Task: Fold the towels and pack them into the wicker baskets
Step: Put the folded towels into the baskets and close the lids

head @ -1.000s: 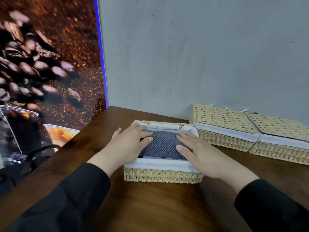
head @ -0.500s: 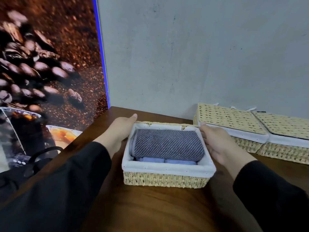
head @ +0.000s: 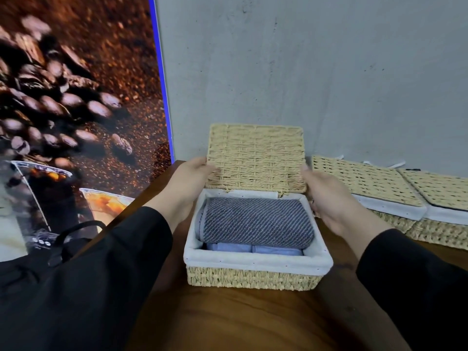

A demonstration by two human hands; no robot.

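My left hand (head: 188,181) grips the left edge of the lid (head: 255,158), thumb on its front face. My right hand (head: 326,196) holds the right edge likewise. Both arms in black sleeves reach forward, well apart.

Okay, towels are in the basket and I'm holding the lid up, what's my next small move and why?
Probably swing the lid forward and down onto the basket. Your left hand and right hand hold its side edges, it stands upright, and the grey towel sits below the rim.
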